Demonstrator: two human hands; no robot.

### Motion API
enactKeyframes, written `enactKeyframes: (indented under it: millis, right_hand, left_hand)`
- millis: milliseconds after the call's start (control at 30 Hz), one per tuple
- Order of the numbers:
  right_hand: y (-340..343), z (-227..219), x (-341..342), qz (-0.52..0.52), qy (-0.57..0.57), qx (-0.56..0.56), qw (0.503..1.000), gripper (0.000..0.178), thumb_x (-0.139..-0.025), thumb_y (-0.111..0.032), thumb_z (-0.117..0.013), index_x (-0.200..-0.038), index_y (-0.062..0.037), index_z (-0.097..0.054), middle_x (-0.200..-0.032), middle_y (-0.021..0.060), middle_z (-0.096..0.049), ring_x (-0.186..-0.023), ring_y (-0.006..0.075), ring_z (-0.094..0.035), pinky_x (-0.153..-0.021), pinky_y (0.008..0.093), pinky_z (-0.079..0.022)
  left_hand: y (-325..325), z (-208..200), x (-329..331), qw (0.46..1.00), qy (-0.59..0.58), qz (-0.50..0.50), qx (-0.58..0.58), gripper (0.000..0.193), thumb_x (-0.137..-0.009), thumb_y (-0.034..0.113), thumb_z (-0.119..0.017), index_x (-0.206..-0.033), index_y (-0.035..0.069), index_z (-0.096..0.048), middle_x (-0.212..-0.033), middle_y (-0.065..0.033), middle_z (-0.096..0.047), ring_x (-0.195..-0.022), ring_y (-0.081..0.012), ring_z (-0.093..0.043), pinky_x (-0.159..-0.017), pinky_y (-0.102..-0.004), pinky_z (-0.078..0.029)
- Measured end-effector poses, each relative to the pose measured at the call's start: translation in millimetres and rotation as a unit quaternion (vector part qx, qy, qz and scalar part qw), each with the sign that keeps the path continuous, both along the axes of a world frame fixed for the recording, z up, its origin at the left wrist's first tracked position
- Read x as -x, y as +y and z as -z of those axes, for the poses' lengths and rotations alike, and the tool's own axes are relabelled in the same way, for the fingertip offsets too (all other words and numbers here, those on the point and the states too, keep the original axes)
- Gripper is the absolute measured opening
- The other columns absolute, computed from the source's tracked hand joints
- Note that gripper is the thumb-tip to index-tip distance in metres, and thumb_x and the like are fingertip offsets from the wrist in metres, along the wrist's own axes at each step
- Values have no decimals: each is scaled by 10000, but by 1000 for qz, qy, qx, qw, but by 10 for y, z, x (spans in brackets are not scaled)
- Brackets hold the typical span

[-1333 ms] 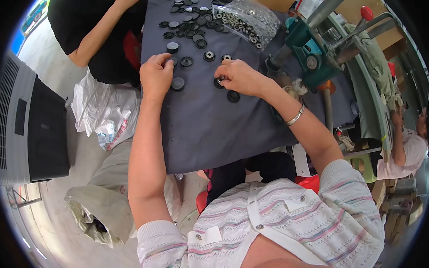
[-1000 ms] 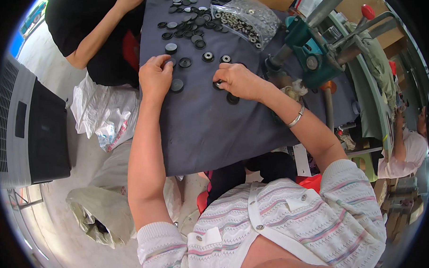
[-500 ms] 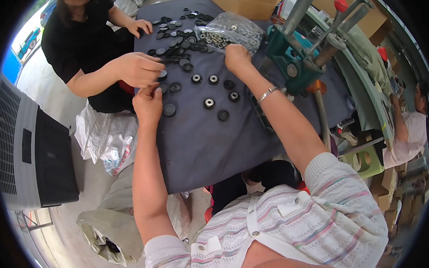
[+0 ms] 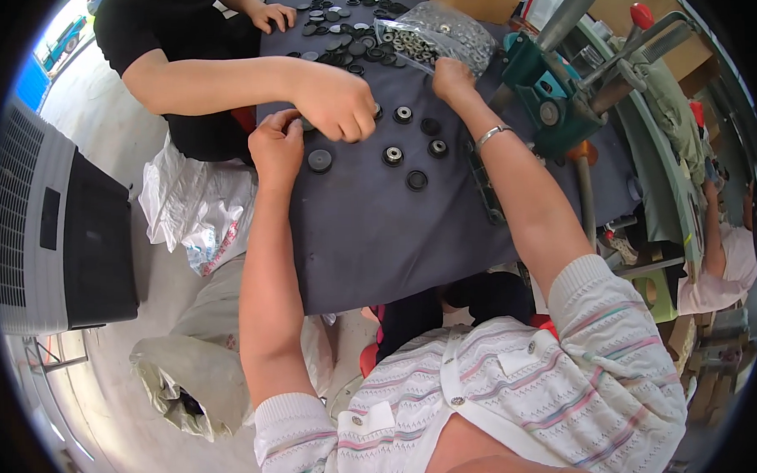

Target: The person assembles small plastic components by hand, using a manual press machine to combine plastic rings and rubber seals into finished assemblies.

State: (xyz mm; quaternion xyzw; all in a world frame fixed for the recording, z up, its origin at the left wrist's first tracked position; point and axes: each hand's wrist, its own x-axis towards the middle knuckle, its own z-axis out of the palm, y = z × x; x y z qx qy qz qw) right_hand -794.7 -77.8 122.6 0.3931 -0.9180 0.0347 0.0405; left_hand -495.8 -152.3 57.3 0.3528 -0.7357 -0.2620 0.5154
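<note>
My left hand [image 4: 276,148] is at the left edge of the cloth-covered table, fingers curled and thumb pressed in. Anything it holds is hidden. A flat black disc [image 4: 319,161] lies just beside it. My right hand [image 4: 454,79] is closed on the near edge of a clear plastic bag [image 4: 471,35] full of small metal rings. Between my hands sit black round caps, some with a metal ring in the centre, such as this ringed cap [image 4: 392,156] and this plain cap [image 4: 416,180]. A co-worker's hand [image 4: 338,100] reaches over the caps from the left, partly covering them.
A green metal hand press [image 4: 549,105] with a red-knobbed lever stands at the right. Many black caps [image 4: 347,46] are heaped at the far side, near the co-worker's other hand [image 4: 272,16]. A cardboard box [image 4: 479,1] is behind the bag. White sacks [image 4: 198,214] are left of the table.
The co-worker's near hand has moved right, from beside my left hand to over the ringed caps. My right hand stays at the bag's edge. The whole view has shifted slightly.
</note>
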Motion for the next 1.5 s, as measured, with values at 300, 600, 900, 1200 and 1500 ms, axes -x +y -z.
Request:
enactKeyframes:
  millis: [300, 600, 900, 1200, 1500]
  right_hand:
    - [160, 2, 9, -52, 2, 35, 998, 255, -808, -101, -593, -1025, -29, -705, -1115, 218, -652, -1060, 359, -631, -894, 419, -514]
    - [1094, -220, -784, -403, -200, 144, 881, 187, -737, -51, -685, -910, -1, -634, -775, 97, -602, -683, 191, -607, -645, 302, -502]
    - [1405, -2, -987, -416, -230, 80, 876, 180, -758, -8, -644, -935, 1, -619, -837, 100, -540, -686, 214, -596, -628, 317, -490]
    - [1395, -42, -967, -444, -156, 52, 881, 200, -757, -42, -686, -947, -15, -627, -881, 139, -551, -874, 344, -584, -741, 407, -490]
    - [966, -312, -861, -410, -87, 173, 891, 143, -771, -67, -679, -896, -22, -627, -835, 149, -580, -841, 354, -603, -736, 416, -491]
  left_hand:
    - [20, 11, 38, 1000, 9, 4, -4, 158, -766, 40, -640, -902, 53, -721, -723, -126, -628, -627, -254, -628, -639, -326, -505]
    - [6, -3, 1, 999, 14, 14, -34, 142, -793, 64, -658, -918, 32, -715, -743, -126, -652, -642, -195, -637, -644, -297, -504]
    - [14, 25, -6, 999, 5, 16, -51, 156, -796, 62, -657, -935, 21, -713, -752, -93, -660, -633, -147, -613, -644, -265, -494]
    - [9, -69, 49, 997, 32, 25, -62, 151, -794, 52, -651, -926, 14, -714, -780, -106, -681, -655, -146, -635, -649, -268, -497]
    - [-11, 18, -6, 995, 49, 3, -88, 151, -801, 52, -641, -927, 1, -707, -746, -84, -656, -635, -132, -607, -643, -263, -488]
